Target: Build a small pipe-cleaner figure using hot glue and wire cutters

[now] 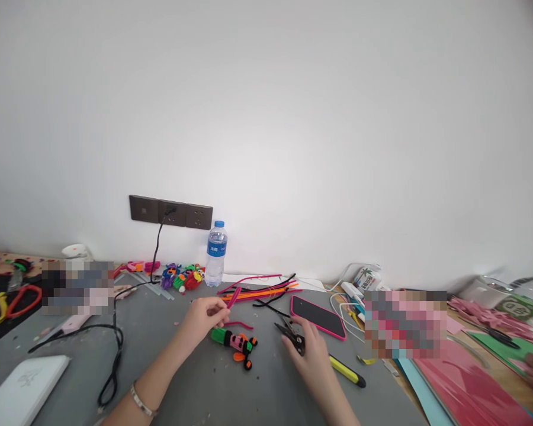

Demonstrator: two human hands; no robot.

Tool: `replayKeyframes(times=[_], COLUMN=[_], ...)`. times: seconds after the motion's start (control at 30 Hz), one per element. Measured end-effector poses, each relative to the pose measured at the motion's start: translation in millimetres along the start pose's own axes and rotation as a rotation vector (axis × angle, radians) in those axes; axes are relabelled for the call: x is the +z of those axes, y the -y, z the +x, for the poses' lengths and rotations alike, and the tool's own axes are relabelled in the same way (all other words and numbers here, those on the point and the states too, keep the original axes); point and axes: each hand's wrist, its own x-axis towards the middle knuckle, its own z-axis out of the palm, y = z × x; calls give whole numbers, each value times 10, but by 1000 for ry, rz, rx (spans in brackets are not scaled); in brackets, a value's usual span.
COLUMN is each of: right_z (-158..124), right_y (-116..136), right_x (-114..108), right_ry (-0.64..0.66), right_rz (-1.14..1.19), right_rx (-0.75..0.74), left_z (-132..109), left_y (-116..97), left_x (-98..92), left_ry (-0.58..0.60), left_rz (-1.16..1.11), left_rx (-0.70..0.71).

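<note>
My left hand (211, 313) pinches a folded magenta pipe cleaner (234, 297) upright between thumb and fingers. Below it on the grey table lies a small pipe-cleaner figure (237, 342) in green, pink and black with orange pieces. A loose magenta pipe cleaner (242, 324) rests just behind the figure. To the right, my right hand (310, 349) is closed around a small dark tool (296, 342) with its jaws or blades pointing away; whether it is pliers or scissors I cannot tell.
Behind lie a bundle of orange, black and magenta pipe cleaners (262, 292) and a water bottle (216, 257). A pink-edged phone (318, 316) and a yellow cutter (347, 371) flank my right hand. At left are a black cable (119, 337) and a white box (26, 387).
</note>
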Motion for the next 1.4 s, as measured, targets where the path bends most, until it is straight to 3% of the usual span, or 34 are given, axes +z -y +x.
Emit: replayKeyframes(times=[0.1,0.2,0.5,0.63,0.73,0.9,0.97,1.13,1.4], right_z=[-208,-346,-418,-413,-407,-358,-313,-198,-141], right_y=[-421,-656,-484,-288,-25,466,603,721,687], right_x=[-244,-414,-484,-525,-529,-357,-259,-61,95], right_ry=[115,158,174,139,222,639,832,1096,1098], right_rz=[-446,-615,-738,-387,21,890,1081,1135,1089], right_rx=[184,204,168,157,216,398,460,527,635], left_z=[19,25,32,23,33,67,68,52,54], left_y=[42,69,83,86,114,175,181,154,126], left_x=[-44,-77,-121,-105,-92,-65,-53,-31,-28], left_ry=[-3,-3,-5,-28,-33,-14,-6,4,10], left_rz=[-9,-26,54,101,143,206,234,284,348], left_rx=[0,-13,2,28,59,130,169,213,262])
